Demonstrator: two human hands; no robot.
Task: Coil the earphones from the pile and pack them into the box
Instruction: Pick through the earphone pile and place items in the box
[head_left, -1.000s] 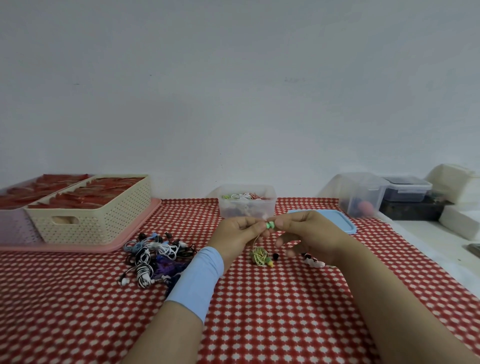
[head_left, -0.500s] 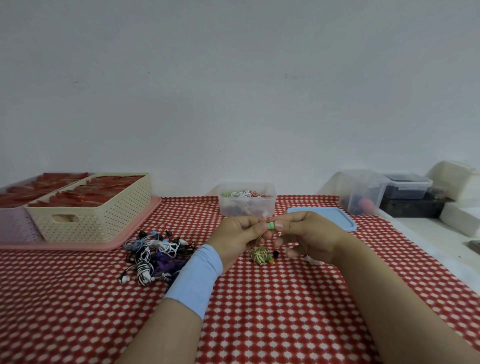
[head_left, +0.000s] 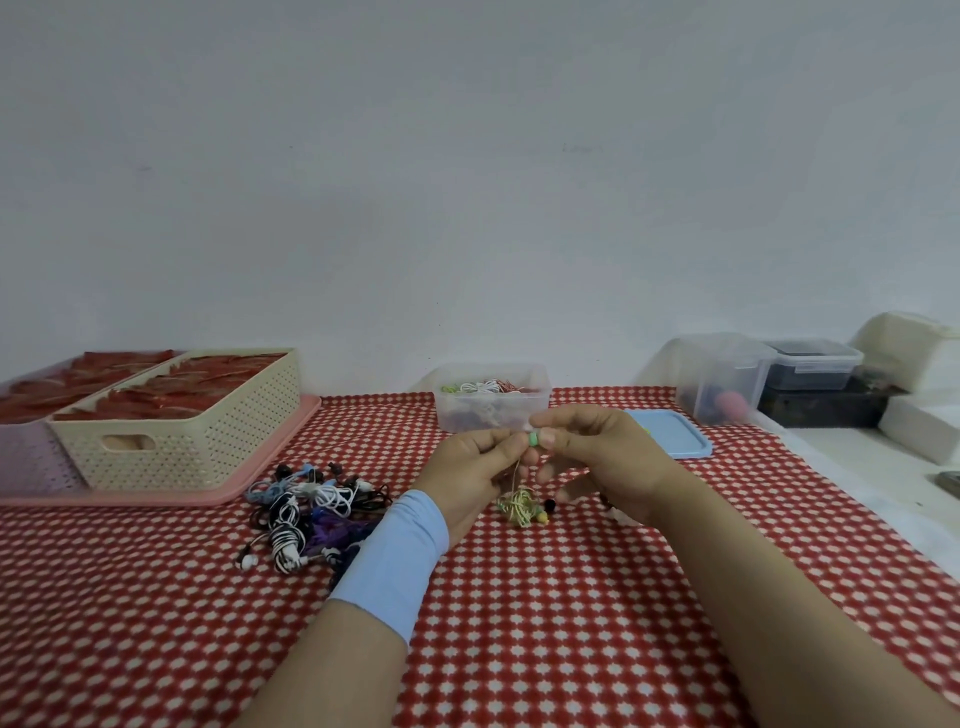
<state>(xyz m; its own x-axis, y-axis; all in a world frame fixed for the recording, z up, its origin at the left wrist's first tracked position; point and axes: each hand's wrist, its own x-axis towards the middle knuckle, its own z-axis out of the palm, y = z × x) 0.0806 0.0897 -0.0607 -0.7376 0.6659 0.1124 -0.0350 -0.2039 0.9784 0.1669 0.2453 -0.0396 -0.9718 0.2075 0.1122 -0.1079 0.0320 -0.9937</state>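
Note:
My left hand and my right hand meet above the middle of the red checked table. Together they pinch the green earbud end of a yellow-green earphone, whose tangled cable hangs down onto the cloth below them. The pile of earphones, black, white, blue and purple, lies on the cloth to the left of my left wrist. The clear plastic box, holding several coiled earphones, stands just behind my hands.
The box's blue lid lies to the right of it. A cream basket on a pink tray fills the left. Clear and dark containers and white blocks stand at the right.
Both hands have risen slightly with the green earbud between them. The hanging cable bundle has shifted a little under them.

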